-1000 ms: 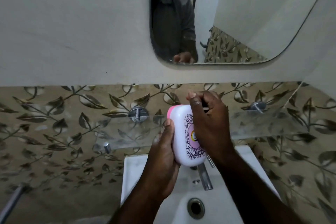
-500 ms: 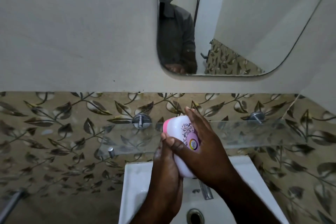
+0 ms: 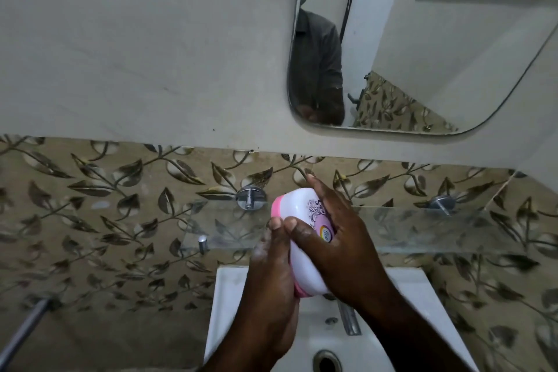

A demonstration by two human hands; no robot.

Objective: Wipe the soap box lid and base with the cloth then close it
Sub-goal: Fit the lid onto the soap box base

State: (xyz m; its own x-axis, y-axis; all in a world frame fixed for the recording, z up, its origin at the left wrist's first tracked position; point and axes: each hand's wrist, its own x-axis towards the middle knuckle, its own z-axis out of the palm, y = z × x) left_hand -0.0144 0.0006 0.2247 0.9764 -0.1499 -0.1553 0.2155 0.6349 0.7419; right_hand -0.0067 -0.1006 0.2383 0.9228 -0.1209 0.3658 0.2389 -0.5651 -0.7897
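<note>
Soap box (image 3: 297, 210): white lid seated on a pink base, with the pink edge showing at the far left corner and at the near end; a dark scroll print and a round coloured label are on the lid face. The box is held in the air, tilted, above the far part of the white sink (image 3: 229, 296) and in front of the glass shelf (image 3: 422, 229); it touches neither.

Left hand (image 3: 271, 281): positioned at the left side of the box, gripping the box from the left and beneath, thumb tip at the lid's left edge.

Right hand (image 3: 341, 251): laid over the lid from the right; fingers reach toward the far end of the box, thumb crosses the lid toward the left; it grips the box. The two thumb tips lie just beside each other; the hands are together, both clamped on the box.

Surroundings: metal tap (image 3: 348, 320) on the sink deck, near the right wrist; drain (image 3: 327, 361) at the near edge; two metal shelf brackets (image 3: 250, 198) on the leaf-patterned tiles (image 3: 90, 205); mirror (image 3: 453, 39) on the far wall, upper right, reflecting a person's dark sleeve.
</note>
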